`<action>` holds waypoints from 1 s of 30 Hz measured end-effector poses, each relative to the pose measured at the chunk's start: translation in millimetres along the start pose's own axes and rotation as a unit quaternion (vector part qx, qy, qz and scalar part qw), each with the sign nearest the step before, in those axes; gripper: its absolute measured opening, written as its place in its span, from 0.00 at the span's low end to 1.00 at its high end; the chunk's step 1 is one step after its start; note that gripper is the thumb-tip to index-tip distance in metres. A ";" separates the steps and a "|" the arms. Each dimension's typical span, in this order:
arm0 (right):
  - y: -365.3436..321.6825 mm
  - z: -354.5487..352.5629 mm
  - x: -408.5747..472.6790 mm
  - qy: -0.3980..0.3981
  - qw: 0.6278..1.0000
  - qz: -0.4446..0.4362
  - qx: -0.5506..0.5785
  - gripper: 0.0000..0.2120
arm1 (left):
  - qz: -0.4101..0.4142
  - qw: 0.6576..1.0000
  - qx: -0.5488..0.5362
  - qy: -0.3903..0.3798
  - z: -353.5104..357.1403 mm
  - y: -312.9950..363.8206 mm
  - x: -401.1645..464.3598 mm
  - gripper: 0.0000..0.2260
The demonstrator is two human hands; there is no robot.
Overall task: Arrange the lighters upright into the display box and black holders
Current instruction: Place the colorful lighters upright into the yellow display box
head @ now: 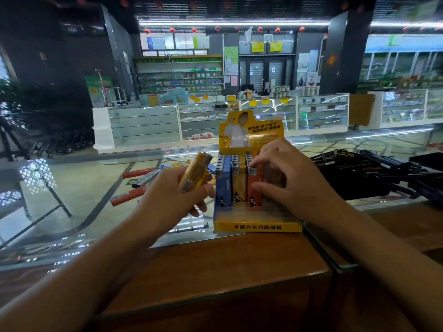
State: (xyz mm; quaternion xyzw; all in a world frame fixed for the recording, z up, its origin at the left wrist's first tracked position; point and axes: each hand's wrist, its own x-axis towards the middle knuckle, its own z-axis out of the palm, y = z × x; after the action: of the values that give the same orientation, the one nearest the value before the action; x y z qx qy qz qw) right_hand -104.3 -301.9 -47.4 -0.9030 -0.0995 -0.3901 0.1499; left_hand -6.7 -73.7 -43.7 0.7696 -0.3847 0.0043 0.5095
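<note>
The box [257, 226] stands on the counter [215, 271], lighters upright inside. The right hand [287, 178] pinches an orange lighter [254, 185] in its front row, metal head up. Left of the box, the left hand [177, 195] grips yellow lighters [195, 171] tilted, heads up and away.

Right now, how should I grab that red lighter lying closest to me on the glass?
Pinch the red lighter across its long plastic body, coming down from above. It lies flat on the glass counter with its sides clear, and the metal cap end is small and less easy to hold.
</note>
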 end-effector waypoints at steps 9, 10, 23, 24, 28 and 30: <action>-35.0 0.6 19.2 0.120 0.989 -0.038 0.084 0.12 | 0.019 0.989 -0.139 -0.044 -8.3 15.9 -6.6 0.15; -40.6 1.8 22.5 0.109 0.989 -0.052 0.083 0.10 | 0.018 0.988 -0.149 -0.046 -8.6 15.5 -6.7 0.15; -49.4 14.6 50.9 0.013 0.987 -0.030 0.155 0.09 | 0.041 0.980 -0.183 -0.072 -10.1 14.7 -4.2 0.14; -47.4 15.1 51.2 0.037 0.982 -0.021 0.182 0.08 | 0.043 0.983 -0.166 -0.072 -10.2 14.6 -3.6 0.16; -45.3 19.2 51.5 0.087 0.968 0.010 0.235 0.04 | 0.059 0.994 -0.068 -0.054 -9.9 12.4 -3.1 0.18; -46.3 19.8 49.7 0.073 0.960 0.015 0.271 0.03 | 0.065 0.995 -0.059 -0.050 -9.3 10.0 -3.9 0.17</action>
State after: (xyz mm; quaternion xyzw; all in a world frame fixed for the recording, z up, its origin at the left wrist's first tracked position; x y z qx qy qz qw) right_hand -71.1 -248.6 -14.9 -0.7990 -0.1768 -0.4108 0.4019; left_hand -11.8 -66.0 -33.0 0.7106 -0.4591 -0.0239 0.5326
